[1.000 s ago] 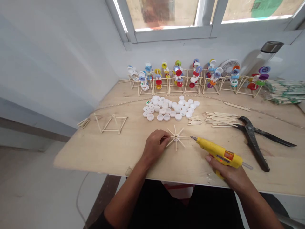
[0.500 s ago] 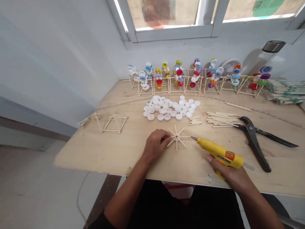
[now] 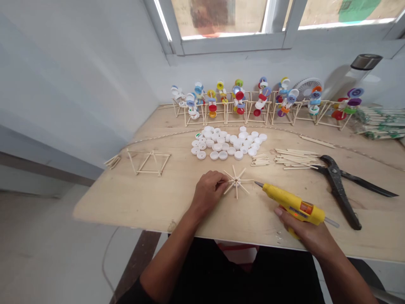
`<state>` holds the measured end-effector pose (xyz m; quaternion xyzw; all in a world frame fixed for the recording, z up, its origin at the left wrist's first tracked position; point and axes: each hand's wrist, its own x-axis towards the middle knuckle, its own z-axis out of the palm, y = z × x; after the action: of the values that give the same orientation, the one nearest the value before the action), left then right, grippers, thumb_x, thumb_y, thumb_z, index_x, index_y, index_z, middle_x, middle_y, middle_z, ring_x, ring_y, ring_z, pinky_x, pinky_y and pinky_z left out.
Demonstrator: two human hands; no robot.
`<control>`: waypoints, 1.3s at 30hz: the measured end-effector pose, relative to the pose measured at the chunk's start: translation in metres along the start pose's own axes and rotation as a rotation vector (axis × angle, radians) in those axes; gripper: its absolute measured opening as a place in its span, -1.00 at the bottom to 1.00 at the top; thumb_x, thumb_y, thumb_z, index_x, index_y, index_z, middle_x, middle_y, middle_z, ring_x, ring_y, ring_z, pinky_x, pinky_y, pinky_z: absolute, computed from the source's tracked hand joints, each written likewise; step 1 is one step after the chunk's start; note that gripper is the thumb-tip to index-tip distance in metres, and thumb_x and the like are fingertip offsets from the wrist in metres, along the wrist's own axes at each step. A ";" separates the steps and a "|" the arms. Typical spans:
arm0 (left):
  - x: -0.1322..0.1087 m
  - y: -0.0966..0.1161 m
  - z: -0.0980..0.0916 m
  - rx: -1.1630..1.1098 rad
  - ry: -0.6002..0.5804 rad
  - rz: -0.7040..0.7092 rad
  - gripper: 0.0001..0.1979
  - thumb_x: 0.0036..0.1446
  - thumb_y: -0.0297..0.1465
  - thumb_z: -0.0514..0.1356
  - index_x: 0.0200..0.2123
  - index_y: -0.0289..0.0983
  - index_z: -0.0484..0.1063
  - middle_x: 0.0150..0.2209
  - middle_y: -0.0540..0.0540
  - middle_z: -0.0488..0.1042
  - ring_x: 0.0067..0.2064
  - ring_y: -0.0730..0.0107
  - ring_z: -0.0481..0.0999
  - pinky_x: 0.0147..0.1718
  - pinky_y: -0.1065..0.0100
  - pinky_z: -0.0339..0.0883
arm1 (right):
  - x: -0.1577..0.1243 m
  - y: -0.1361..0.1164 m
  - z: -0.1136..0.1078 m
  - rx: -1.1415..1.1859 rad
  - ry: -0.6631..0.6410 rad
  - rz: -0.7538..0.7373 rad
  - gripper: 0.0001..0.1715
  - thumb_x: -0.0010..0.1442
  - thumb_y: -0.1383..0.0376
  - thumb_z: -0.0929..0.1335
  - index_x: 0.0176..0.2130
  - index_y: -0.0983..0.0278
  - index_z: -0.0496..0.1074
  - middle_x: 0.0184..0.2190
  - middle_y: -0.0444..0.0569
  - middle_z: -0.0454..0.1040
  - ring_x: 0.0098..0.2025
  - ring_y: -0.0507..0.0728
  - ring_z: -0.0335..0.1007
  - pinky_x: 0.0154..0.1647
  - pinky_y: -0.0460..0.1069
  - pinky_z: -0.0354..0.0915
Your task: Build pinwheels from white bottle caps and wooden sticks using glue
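Note:
In the middle of the wooden table, a star-shaped wheel of thin sticks (image 3: 236,181) spreads out from a small white hub. My left hand (image 3: 209,190) pinches the end of its left spoke. My right hand (image 3: 299,223) is wrapped round a yellow glue gun (image 3: 287,200), whose nozzle tip is at the outer end of the right spoke. Behind the wheel lie many white bottle caps (image 3: 221,143), and a short stack of cut sticks (image 3: 260,160) is beside them.
Longer sticks (image 3: 295,159) and black pliers (image 3: 338,190) lie at the right. A stick frame (image 3: 153,164) stands at the left. Along the back are stick models with coloured caps (image 3: 238,97), a small fan (image 3: 308,89), a bottle (image 3: 363,69) and bagged sticks (image 3: 379,122).
The stick wheel has turned slightly in my left hand. My right hand still holds the glue gun in nearly the same place. The whole view has shifted a little.

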<state>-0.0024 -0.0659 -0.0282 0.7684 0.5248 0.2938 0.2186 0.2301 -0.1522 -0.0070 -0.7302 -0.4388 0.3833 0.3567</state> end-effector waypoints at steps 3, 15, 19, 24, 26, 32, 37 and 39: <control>0.000 0.001 0.000 0.026 -0.008 0.013 -0.94 0.05 -0.49 0.16 -0.44 -0.24 0.40 -0.43 -0.02 0.44 -0.32 0.36 0.37 -0.34 0.35 0.22 | 0.001 0.002 0.000 -0.005 0.011 0.102 -0.57 -0.19 -0.04 0.43 -0.41 0.22 0.44 -0.47 -0.06 0.52 -0.40 0.20 0.45 -0.42 0.02 0.37; 0.000 0.000 0.001 0.085 -0.030 0.052 -0.91 0.10 -0.44 0.13 -0.44 -0.24 0.38 -0.41 -0.02 0.44 -0.31 0.36 0.35 -0.34 0.35 0.20 | 0.004 0.010 0.000 0.004 -0.016 0.101 -0.47 -0.20 -0.09 0.42 -0.32 0.22 0.42 -0.36 -0.03 0.53 -0.29 0.25 0.45 -0.24 0.12 0.37; 0.001 0.000 0.001 0.092 -0.034 0.057 -0.91 0.09 -0.48 0.13 -0.45 -0.24 0.38 -0.41 -0.02 0.44 -0.31 0.36 0.35 -0.34 0.35 0.20 | 0.004 0.008 -0.001 0.008 -0.044 0.095 -0.49 -0.21 -0.07 0.43 -0.34 0.22 0.44 -0.37 -0.03 0.55 -0.30 0.23 0.46 -0.26 0.09 0.38; 0.002 0.000 0.001 0.098 -0.048 0.068 -0.89 0.09 -0.49 0.11 -0.46 -0.24 0.36 -0.43 -0.02 0.42 -0.31 0.36 0.35 -0.34 0.35 0.20 | 0.003 0.009 0.001 -0.008 -0.013 0.068 -0.48 -0.19 -0.08 0.41 -0.34 0.25 0.42 -0.40 -0.02 0.54 -0.31 0.24 0.46 -0.28 0.09 0.38; 0.003 0.000 0.000 0.096 -0.055 0.071 -0.89 0.09 -0.48 0.11 -0.46 -0.24 0.36 -0.43 -0.03 0.42 -0.31 0.35 0.34 -0.35 0.35 0.20 | 0.002 0.009 0.001 -0.025 -0.012 0.074 -0.46 -0.19 -0.09 0.41 -0.33 0.25 0.42 -0.38 -0.02 0.54 -0.30 0.25 0.46 -0.27 0.09 0.37; 0.005 -0.002 0.000 0.091 -0.076 0.076 -0.88 0.10 -0.47 0.10 -0.48 -0.24 0.35 -0.44 -0.03 0.41 -0.32 0.35 0.34 -0.35 0.35 0.20 | 0.001 0.004 0.000 -0.029 -0.009 0.067 -0.50 -0.17 -0.06 0.41 -0.34 0.25 0.44 -0.38 -0.02 0.55 -0.31 0.24 0.47 -0.32 0.06 0.39; 0.006 -0.004 -0.001 0.080 -0.094 0.094 -0.86 0.11 -0.47 0.08 -0.45 -0.24 0.38 -0.43 -0.04 0.41 -0.31 0.35 0.34 -0.33 0.34 0.22 | 0.001 0.001 0.000 -0.014 -0.018 0.041 -0.57 -0.17 -0.02 0.41 -0.38 0.24 0.45 -0.42 -0.05 0.54 -0.34 0.21 0.46 -0.34 0.03 0.38; 0.006 -0.004 0.000 0.087 -0.092 0.100 -0.86 0.12 -0.47 0.07 -0.46 -0.24 0.38 -0.43 -0.04 0.42 -0.31 0.35 0.34 -0.33 0.33 0.22 | 0.001 0.001 0.001 -0.009 -0.031 0.044 -0.59 -0.17 -0.02 0.41 -0.41 0.23 0.44 -0.47 -0.06 0.53 -0.38 0.20 0.45 -0.38 0.01 0.38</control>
<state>-0.0036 -0.0585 -0.0289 0.8151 0.4874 0.2458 0.1940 0.2302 -0.1517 -0.0082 -0.7353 -0.4296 0.4004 0.3383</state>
